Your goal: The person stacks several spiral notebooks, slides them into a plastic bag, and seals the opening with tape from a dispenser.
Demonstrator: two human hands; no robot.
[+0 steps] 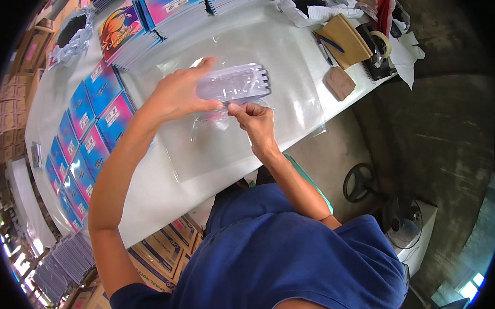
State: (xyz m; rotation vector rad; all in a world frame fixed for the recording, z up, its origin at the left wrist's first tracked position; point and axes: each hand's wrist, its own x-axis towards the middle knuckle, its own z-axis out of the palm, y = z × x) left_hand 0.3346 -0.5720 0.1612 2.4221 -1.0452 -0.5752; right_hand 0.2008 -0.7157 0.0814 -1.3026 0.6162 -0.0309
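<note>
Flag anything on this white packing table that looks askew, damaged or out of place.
Nothing looks damaged or spilled. The oddest spot is the heap of crumpled white paper and plastic at the table's far end, untidy beside the neat rows of blue and pink notebooks. Both hands grip a clear plastic-wrapped bundle.

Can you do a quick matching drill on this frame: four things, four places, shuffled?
Things:
1. tape roll
2. clear bag
3. blue and pink notebooks
4. brown booklet

Places:
A. laid in rows along the table's left side
B. under a blue pen at the right end of the table
C. between the left hand and the right hand
D. in a dispenser at the table's right edge

Pairs: 1-D, 2-C, 3-A, 4-B
</note>
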